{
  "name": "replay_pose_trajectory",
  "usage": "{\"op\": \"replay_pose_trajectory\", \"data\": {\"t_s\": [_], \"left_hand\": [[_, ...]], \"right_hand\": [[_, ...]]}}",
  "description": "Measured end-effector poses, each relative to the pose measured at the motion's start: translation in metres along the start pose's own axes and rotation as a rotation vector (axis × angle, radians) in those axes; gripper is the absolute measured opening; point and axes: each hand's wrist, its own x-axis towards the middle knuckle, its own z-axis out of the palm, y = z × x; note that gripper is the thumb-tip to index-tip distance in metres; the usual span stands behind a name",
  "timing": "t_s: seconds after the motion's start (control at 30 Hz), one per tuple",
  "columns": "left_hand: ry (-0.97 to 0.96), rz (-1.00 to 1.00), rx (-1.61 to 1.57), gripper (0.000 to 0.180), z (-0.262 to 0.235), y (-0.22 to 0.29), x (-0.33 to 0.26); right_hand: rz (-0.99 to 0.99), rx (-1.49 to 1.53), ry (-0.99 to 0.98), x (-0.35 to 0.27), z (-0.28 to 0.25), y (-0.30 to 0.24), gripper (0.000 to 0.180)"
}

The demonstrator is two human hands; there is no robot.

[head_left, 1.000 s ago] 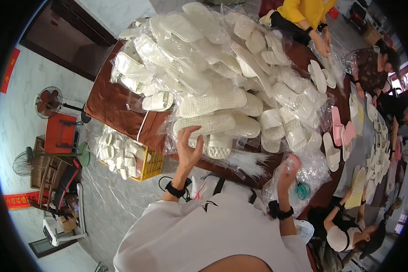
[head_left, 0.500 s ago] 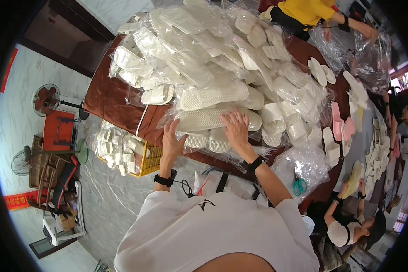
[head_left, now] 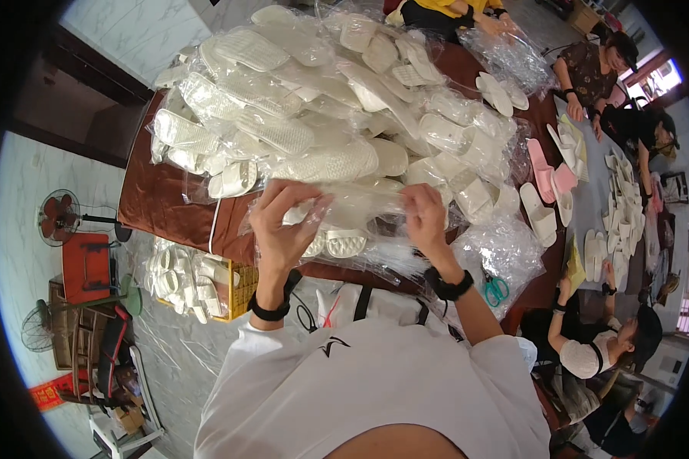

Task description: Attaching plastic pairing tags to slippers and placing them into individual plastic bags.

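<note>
A brown cloth covers the big counter (head_left: pixel 164 206), and a big heap of wrapped white slippers (head_left: pixel 275 96) sits on top. At the near side of the heap is a clear bag (head_left: pixel 356 205), its long way going left to right. It is between both hands, so neither is clearly nearer. The left hand (head_left: pixel 279 222) has its grip pinched on the left part, the right hand (head_left: pixel 429 222) on the right end.

Two fans (head_left: pixel 59 217), one yellow crate (head_left: pixel 243 288), one pair of scissors (head_left: pixel 495 291), two pink slippers (head_left: pixel 540 162) and uncountable white slippers (head_left: pixel 328 161) are visible.
</note>
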Motion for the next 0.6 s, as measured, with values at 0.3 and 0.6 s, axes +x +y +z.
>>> {"op": "replay_pose_trajectory", "data": {"t_s": [0.3,0.6], "left_hand": [[-0.279,-0.016,-0.168,0.038,0.111,-0.014,0.062],[-0.670,-0.033,0.381,0.060,0.177,-0.127,0.000]], "right_hand": [[0.771,0.603,-0.050,-0.070,-0.046,0.085,0.019],[1.125,0.530,-0.225,-0.124,-0.048,0.165,0.023]]}}
